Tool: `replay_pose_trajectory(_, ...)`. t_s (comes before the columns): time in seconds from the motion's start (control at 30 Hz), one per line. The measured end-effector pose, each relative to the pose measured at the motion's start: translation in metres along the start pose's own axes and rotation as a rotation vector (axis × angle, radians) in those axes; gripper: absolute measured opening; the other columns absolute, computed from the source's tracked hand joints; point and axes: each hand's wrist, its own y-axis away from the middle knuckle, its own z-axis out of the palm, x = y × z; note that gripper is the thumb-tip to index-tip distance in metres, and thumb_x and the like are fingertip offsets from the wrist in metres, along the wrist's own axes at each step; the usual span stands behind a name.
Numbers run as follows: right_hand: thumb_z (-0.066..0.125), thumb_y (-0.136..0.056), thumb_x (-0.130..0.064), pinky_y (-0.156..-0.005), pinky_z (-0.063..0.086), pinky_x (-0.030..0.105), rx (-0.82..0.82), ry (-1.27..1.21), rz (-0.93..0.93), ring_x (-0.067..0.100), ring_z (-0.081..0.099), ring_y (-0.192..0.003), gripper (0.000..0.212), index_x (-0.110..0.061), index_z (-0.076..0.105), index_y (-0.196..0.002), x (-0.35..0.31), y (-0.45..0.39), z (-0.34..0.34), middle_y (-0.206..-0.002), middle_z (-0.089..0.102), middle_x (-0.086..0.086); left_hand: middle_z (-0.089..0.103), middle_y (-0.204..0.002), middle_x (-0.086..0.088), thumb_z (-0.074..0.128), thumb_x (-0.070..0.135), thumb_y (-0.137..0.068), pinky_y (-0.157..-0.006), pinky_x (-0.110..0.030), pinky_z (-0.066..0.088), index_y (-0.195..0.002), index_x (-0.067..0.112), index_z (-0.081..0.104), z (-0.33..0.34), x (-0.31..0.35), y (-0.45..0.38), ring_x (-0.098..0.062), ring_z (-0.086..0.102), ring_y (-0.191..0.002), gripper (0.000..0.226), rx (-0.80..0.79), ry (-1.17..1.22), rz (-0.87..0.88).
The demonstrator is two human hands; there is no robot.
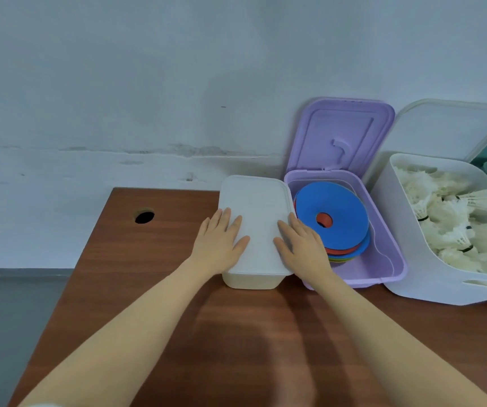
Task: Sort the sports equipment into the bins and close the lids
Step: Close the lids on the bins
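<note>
Fingers (226,223) flat atop closed white bin (254,282)

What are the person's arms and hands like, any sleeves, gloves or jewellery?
Both forearms are bare up to the frame's lower edge. The left hand and right hand wear no gloves, and no rings, watch or bracelets show.

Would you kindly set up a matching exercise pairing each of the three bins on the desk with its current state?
Things:
1. small white bin
2. purple bin
3. large white bin

States:
A. lid open, holds white shuttlecocks
B. lid on, both hands pressing flat on it
C. lid open, holds coloured flat discs

Pairs: 1-B, 2-C, 3-A. The left hand and right hand rest on the closed lid.
</note>
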Motion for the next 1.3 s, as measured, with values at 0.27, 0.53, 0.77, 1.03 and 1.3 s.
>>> replay_pose_trajectory(0.27,0.027,-0.098,-0.048,-0.116,-0.004,0.033,-0.134,0.029,0.009,0.019,-0.005,-0.145,0.061,-0.022,0.009,-0.15,0.008,-0.05,0.004,-0.158,-0.005,0.006,-0.008,-0.157,-0.004,0.018,0.05,-0.097,-0.115,-0.041,-0.003,-0.149,0.02,-0.001,-0.003,-0.012,-0.052,-0.02,-0.011,-0.143,0.063,0.031,-0.047,-0.034)
replay_pose_trajectory(0.53,0.027,-0.096,-0.051,-0.114,-0.01,0.031,-0.112,0.025,0.012,0.021,-0.012,-0.144,0.068,-0.017,0.004,-0.15,0.005,-0.084,0.014,-0.157,-0.011,0.008,-0.012,-0.156,-0.002,0.021,0.052,-0.096,-0.113,-0.033,-0.012,-0.149,0.021,-0.002,0.008,-0.015,-0.058,-0.015,-0.016,-0.142,0.065,0.105,0.071,-0.085)
replay_pose_trajectory(0.77,0.031,-0.096,-0.05,-0.112,-0.012,0.029,-0.123,-0.003,-0.001,0.02,-0.01,-0.144,0.067,-0.018,0.008,-0.15,0.008,-0.088,0.01,-0.157,-0.008,0.007,-0.011,-0.157,-0.001,0.026,0.053,-0.095,-0.115,-0.032,-0.005,-0.15,0.021,0.001,0.005,-0.014,-0.062,-0.015,-0.015,-0.142,0.068,0.086,0.144,-0.094)
replay_pose_trajectory(1.03,0.028,-0.096,-0.052,-0.116,-0.004,0.034,-0.109,0.079,0.055,0.02,-0.004,-0.145,0.065,-0.02,0.012,-0.15,0.002,-0.088,0.008,-0.158,-0.002,0.007,-0.011,-0.157,-0.003,0.027,0.053,-0.095,-0.115,-0.033,-0.002,-0.15,0.019,0.001,0.004,-0.015,-0.066,-0.017,-0.014,-0.143,0.07,0.069,0.148,-0.06)
replay_pose_trajectory(1.3,0.033,-0.097,-0.046,-0.114,0.01,0.042,-0.172,0.121,0.055,0.024,0.017,-0.141,0.051,-0.028,0.027,-0.144,0.007,-0.088,-0.024,-0.156,0.015,0.002,0.004,-0.157,-0.007,0.027,0.05,-0.095,-0.115,-0.038,0.004,-0.148,0.016,0.013,-0.022,-0.016,-0.066,-0.024,0.001,-0.144,0.065,0.035,-0.011,-0.014)
